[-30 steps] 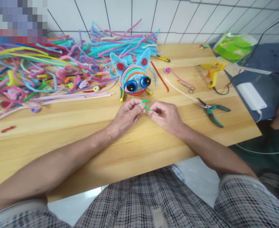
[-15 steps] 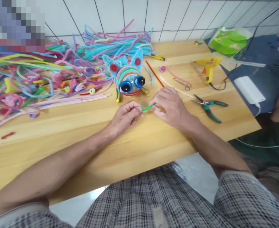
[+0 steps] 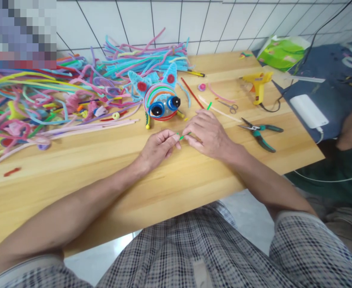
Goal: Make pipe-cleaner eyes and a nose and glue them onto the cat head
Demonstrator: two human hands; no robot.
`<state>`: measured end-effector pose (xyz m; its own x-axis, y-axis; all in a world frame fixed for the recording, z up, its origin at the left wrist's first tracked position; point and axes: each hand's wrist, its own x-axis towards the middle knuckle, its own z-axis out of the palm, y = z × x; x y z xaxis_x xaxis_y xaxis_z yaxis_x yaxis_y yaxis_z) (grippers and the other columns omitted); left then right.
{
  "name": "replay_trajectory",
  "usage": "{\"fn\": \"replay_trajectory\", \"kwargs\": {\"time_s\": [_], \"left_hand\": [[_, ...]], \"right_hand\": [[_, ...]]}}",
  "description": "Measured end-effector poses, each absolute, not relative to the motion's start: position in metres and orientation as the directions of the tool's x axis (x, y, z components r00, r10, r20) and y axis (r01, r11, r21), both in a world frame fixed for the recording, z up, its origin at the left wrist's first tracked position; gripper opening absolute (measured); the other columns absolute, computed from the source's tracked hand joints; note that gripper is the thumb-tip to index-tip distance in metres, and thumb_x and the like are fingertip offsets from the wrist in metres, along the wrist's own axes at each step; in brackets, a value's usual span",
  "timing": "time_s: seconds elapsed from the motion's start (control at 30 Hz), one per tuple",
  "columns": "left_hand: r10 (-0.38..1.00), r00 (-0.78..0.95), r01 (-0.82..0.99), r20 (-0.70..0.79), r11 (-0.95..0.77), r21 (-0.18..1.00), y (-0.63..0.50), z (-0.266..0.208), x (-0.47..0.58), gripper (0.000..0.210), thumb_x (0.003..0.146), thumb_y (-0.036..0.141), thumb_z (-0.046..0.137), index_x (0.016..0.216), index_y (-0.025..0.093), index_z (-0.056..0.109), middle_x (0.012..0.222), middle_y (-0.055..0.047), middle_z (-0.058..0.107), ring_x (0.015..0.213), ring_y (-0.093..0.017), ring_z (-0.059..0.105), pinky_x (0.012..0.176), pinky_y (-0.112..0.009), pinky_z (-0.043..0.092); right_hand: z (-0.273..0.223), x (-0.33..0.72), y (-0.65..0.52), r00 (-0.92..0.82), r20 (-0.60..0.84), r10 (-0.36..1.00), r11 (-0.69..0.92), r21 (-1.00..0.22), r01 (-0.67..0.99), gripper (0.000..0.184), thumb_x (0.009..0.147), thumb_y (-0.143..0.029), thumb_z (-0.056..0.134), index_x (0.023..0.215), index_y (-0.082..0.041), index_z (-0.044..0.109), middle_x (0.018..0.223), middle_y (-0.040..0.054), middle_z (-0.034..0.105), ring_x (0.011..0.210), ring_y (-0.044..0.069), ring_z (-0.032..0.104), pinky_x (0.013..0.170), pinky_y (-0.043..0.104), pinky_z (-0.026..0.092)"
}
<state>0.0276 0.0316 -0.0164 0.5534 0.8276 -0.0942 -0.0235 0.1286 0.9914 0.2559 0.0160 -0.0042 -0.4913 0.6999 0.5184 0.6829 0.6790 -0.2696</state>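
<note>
Pipe cleaner [image 3: 181, 137], green, at centre of head view, pinched in closed fingertips of left hand [image 3: 159, 148] and right hand [image 3: 208, 134]. Blue-eared figure [image 3: 163, 96] stands just above them, partly hiding bluish bundle [image 3: 152, 62] at upper centre. Tangled heap [image 3: 64, 98] upper left; scissors [image 3: 230, 107], pliers [image 3: 255, 128], glue gun [image 3: 259, 88] right.

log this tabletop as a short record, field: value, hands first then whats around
left hand: the left hand pinches a thin green fuzzy stem
right hand: the right hand grips the same stem close by; a green end shows above its knuckles
beyond hands: striped round craft figure with blue fuzzy ears
tools at right: teal-and-black-handled metal pliers, handles spread; yellow plastic glue gun
far left: multicoloured heap of fuzzy stems
surface: pale wooden table
</note>
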Motion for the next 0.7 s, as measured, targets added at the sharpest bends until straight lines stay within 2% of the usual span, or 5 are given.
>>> {"fn": "replay_trajectory", "kwargs": {"time_s": [0.37,0.7], "left_hand": [[0.826,0.554,-0.009,-0.105,0.132,0.991,0.0308,-0.0194,0.0261,0.046,0.093,0.061,0.08,0.083,0.017,0.071,0.054,0.004,0.053,0.045,-0.008,0.042,0.045,-0.021,0.029],[0.841,0.533,0.006,-0.095,0.108,0.994,0.0294,-0.0184,0.0273,0.045,0.092,0.061,0.081,0.082,0.018,0.068,0.06,0.003,0.058,0.047,-0.008,0.043,0.046,-0.021,0.031]], "right_hand": [[-0.003,0.2562,0.0162,-0.524,0.486,0.699,0.677,-0.215,0.703,0.019,0.097,-0.017,0.06,0.098,-0.026,0.077,0.096,0.0061,0.076,0.098,0.028,0.067,0.112,0.057,0.05],[-0.0035,0.2547,0.0165,-0.49,0.455,0.744,0.639,-0.27,0.72,0.02,0.096,-0.016,0.06,0.095,-0.027,0.077,0.094,0.005,0.076,0.099,0.028,0.066,0.114,0.058,0.048]]}}
